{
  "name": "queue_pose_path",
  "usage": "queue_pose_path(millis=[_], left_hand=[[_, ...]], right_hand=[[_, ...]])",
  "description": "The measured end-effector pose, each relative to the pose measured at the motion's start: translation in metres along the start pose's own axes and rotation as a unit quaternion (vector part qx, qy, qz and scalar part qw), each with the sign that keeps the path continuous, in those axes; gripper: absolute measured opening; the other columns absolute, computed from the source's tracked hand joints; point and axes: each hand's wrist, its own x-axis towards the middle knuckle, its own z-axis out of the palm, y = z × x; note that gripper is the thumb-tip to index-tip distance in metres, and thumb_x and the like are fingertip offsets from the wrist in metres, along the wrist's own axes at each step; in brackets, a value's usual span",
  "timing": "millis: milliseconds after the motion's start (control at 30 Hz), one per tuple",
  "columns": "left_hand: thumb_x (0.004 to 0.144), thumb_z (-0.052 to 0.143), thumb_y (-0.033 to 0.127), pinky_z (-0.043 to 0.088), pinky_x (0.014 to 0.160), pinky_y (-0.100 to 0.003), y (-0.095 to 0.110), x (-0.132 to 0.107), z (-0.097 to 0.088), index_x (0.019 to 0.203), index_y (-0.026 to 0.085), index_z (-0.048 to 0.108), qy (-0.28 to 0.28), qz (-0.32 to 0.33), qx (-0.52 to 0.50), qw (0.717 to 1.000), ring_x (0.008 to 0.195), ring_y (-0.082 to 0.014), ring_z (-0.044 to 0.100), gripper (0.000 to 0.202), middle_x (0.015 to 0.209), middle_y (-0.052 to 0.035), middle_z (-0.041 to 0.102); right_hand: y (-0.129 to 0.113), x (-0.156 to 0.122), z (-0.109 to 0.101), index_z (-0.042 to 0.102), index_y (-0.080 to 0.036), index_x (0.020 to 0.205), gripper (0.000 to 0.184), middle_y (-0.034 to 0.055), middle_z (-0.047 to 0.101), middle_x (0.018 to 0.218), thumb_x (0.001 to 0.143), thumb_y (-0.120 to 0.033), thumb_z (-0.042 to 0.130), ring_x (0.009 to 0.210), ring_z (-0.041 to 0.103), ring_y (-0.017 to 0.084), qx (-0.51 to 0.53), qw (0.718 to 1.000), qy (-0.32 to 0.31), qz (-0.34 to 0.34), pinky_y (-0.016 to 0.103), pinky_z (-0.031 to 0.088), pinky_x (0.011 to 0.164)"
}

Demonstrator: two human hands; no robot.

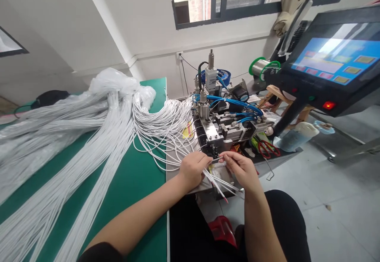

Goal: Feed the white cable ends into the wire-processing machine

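My left hand (pixel 193 169) is closed round a bunch of thin white cables (pixel 221 185) whose ends fan out toward my lap. My right hand (pixel 242 168) pinches one cable end (pixel 217 160) between fingertips, right beside my left thumb. Both hands sit just in front of a small metal machine (pixel 221 129) with blue air hoses. The rest of the cables (pixel 160 127) loop back leftwards over the green table (pixel 139 175).
Long bundles of white cable (pixel 74 151) cover the table's left, with a plastic bag (pixel 115 82) behind. A touchscreen panel (pixel 335 62) stands at right, a wire spool (pixel 263 67) behind the machine, red-handled scissors (pixel 267 148) and a white bottle (pixel 297 134) beside it.
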Motion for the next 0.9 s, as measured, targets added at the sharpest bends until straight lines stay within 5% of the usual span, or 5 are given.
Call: queue_pose_path(millis=[133,367,900], left_hand=[[0.092,0.044,0.016,0.038,0.081,-0.035,-0.002,-0.001,-0.001,0.106,0.020,0.062,-0.021,-0.010,0.007,1.000,0.087,-0.0188,0.057,0.023,0.089,-0.0048,0.066],[0.083,0.049,0.012,0.028,0.086,-0.041,0.003,0.002,-0.006,0.122,0.024,0.058,-0.080,-0.011,0.078,0.994,0.088,-0.0206,0.055,0.042,0.088,-0.0035,0.063],[0.082,0.050,0.013,0.024,0.092,-0.046,0.007,0.010,-0.008,0.137,0.032,0.044,-0.171,-0.052,0.132,0.975,0.094,-0.0238,0.052,0.059,0.093,-0.0041,0.062]], right_hand=[[-0.003,0.006,-0.007,0.071,-0.017,0.097,0.034,0.0070,0.072,0.080,0.087,-0.046,0.058,0.062,0.061,0.017,-0.060,0.998,-0.023,-0.016,0.027,0.045,0.053],[0.004,0.017,-0.015,0.070,-0.018,0.083,0.025,0.0065,0.072,0.077,0.083,-0.040,0.060,0.067,0.063,0.021,-0.281,0.958,0.034,-0.051,0.030,0.046,0.063],[0.030,0.040,-0.011,0.050,-0.019,0.068,0.029,-0.0030,0.044,0.064,0.086,-0.042,0.051,0.060,0.041,0.013,-0.091,0.994,-0.048,-0.035,0.025,0.034,0.057]])
